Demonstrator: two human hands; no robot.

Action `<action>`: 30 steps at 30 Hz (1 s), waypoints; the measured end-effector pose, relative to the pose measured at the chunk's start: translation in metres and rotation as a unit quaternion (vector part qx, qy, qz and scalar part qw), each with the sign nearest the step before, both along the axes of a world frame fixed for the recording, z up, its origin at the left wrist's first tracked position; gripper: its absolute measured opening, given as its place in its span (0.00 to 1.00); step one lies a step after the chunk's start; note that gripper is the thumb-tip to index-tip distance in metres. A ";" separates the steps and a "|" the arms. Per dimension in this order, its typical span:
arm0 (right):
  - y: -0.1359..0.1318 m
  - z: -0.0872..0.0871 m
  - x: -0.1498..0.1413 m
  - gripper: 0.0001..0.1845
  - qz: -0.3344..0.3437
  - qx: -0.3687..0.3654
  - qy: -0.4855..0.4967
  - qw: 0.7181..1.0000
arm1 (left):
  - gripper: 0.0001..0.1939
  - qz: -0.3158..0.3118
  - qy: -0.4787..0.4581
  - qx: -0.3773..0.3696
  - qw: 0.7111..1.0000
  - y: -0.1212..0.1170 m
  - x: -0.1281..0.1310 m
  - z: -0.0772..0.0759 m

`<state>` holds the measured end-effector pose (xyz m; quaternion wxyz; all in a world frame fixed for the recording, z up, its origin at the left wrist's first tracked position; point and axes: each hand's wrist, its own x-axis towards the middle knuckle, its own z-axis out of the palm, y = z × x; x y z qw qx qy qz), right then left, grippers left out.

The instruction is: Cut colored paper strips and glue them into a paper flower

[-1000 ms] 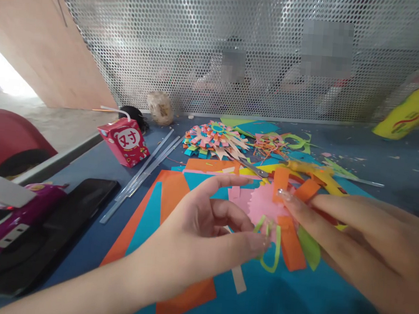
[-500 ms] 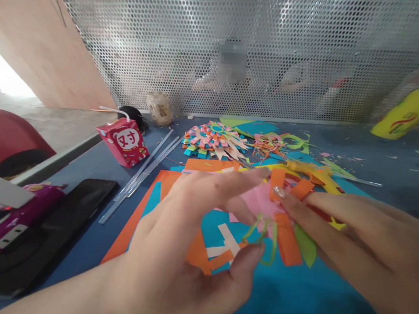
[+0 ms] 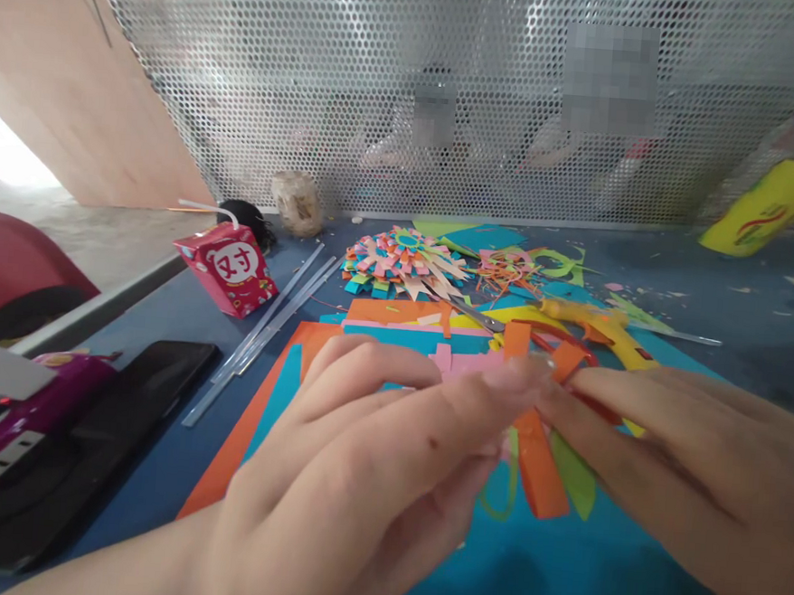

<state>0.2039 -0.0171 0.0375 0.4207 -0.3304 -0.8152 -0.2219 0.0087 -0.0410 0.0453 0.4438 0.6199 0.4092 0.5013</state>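
Note:
My right hand (image 3: 684, 472) holds a paper flower with looped orange strips (image 3: 543, 466), a green leaf-shaped piece (image 3: 576, 473) and some pink paper. My left hand (image 3: 372, 459) is closed at the flower's left side, its index fingertip meeting my right fingertips. A thin green paper loop (image 3: 510, 482) shows just under my left fingers; their exact grip is hidden. Blue paper (image 3: 520, 569) lies beneath both hands. Beyond them are scissors (image 3: 481, 316) and a yellow glue gun (image 3: 599, 325).
A fringed multicoloured paper flower (image 3: 403, 260) and shredded strips (image 3: 507, 273) lie at the back before a perforated metal panel (image 3: 357, 86). Leftward are clear glue sticks (image 3: 273, 325), a red drink carton (image 3: 232, 268), a black phone (image 3: 151, 407) and a purple object (image 3: 55, 410).
My left thumb and index finger were apart around the green strips; now they have closed in and moved right against the flower. My right hand still holds it in nearly the same place.

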 end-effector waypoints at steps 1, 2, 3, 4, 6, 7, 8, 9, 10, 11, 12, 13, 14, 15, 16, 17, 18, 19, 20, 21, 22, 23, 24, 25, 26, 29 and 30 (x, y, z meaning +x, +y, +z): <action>0.000 0.000 0.000 0.15 0.004 0.008 0.000 1.000 | 0.10 0.009 0.041 0.057 0.998 0.000 0.002 0.002; -0.001 -0.001 0.000 0.14 0.004 0.013 -0.003 1.000 | 0.09 0.024 0.076 0.096 0.992 -0.001 0.004 0.005; -0.002 -0.002 0.000 0.13 0.004 0.016 -0.009 1.000 | 0.09 0.043 0.095 0.125 0.987 -0.002 0.005 0.007; -0.004 -0.003 0.001 0.12 -0.002 0.009 -0.016 1.000 | 0.09 0.062 0.098 0.139 0.983 -0.003 0.007 0.008; -0.007 -0.007 0.003 0.08 -0.003 0.005 -0.030 1.000 | 0.15 0.102 0.079 0.139 0.982 -0.006 0.009 0.006; -0.008 -0.008 0.004 0.07 0.007 0.010 -0.038 0.999 | 0.18 0.116 0.065 0.130 0.983 -0.007 0.009 0.004; -0.009 -0.009 0.005 0.08 0.019 0.012 -0.049 0.999 | 0.21 0.125 0.051 0.118 0.984 -0.007 0.009 0.001; -0.010 -0.010 0.006 0.09 0.028 0.007 -0.055 0.998 | 0.21 0.128 0.040 0.105 0.985 -0.008 0.009 -0.001; -0.011 -0.011 0.007 0.10 0.031 -0.003 -0.058 0.998 | 0.21 0.126 0.031 0.095 0.987 -0.008 0.009 -0.003; -0.011 -0.011 0.007 0.10 0.036 -0.007 -0.057 0.998 | 0.20 0.123 0.025 0.086 0.988 -0.007 0.009 -0.005; -0.011 -0.011 0.006 0.09 0.031 -0.012 -0.053 0.998 | 0.20 0.123 0.020 0.080 0.989 -0.007 0.009 -0.006; -0.011 -0.010 0.005 0.09 0.030 -0.010 -0.053 0.998 | 0.20 0.124 0.015 0.075 0.989 -0.007 0.009 -0.006; -0.011 -0.010 0.004 0.09 0.029 -0.006 -0.055 0.998 | 0.20 0.122 0.010 0.070 0.990 -0.007 0.010 -0.006; -0.011 -0.009 0.003 0.09 0.031 0.004 -0.060 0.998 | 0.20 0.117 0.007 0.064 0.991 -0.007 0.010 -0.006; -0.010 -0.009 0.001 0.09 0.030 0.003 -0.061 0.998 | 0.19 0.110 0.007 0.062 0.992 -0.007 0.011 -0.006; -0.010 -0.009 0.000 0.09 0.033 0.004 -0.061 0.998 | 0.19 0.100 0.010 0.062 0.993 -0.008 0.011 -0.006; -0.010 -0.009 0.000 0.10 0.031 0.005 -0.057 0.998 | 0.19 0.093 0.015 0.068 0.993 -0.008 0.011 -0.006; -0.010 -0.009 -0.001 0.10 0.028 -0.006 -0.066 0.997 | 0.18 0.093 0.024 0.079 0.992 -0.009 0.011 -0.006; -0.010 -0.009 -0.001 0.09 0.029 0.001 -0.058 0.998 | 0.18 0.103 0.037 0.094 0.990 -0.009 0.011 -0.005; -0.011 -0.009 -0.001 0.09 0.023 -0.005 -0.050 0.998 | 0.17 0.120 0.054 0.109 0.985 -0.009 0.011 -0.005; -0.012 -0.009 0.000 0.08 0.017 -0.014 -0.039 0.999 | 0.17 0.140 0.073 0.125 0.979 -0.008 0.010 -0.004; -0.012 -0.009 0.000 0.08 0.011 -0.021 -0.025 0.999 | 0.16 0.156 0.094 0.134 0.974 -0.008 0.009 -0.003; -0.013 -0.009 0.001 0.08 0.005 -0.032 -0.018 0.999 | 0.14 0.162 0.117 0.141 0.970 -0.008 0.008 -0.002; -0.013 -0.009 0.002 0.09 0.003 -0.038 -0.014 0.999 | 0.12 0.160 0.137 0.149 0.966 -0.007 0.007 -0.002; -0.013 -0.010 0.004 0.09 0.003 -0.044 -0.013 0.999 | 0.11 0.150 0.150 0.158 0.964 -0.007 0.006 -0.002; -0.010 -0.013 0.009 0.08 0.000 -0.068 -0.016 0.998 | 0.15 0.137 0.147 0.181 0.963 -0.009 0.004 -0.003; -0.008 -0.015 0.011 0.08 0.000 -0.077 -0.020 0.997 | 0.18 0.133 0.117 0.164 0.971 -0.010 0.004 -0.004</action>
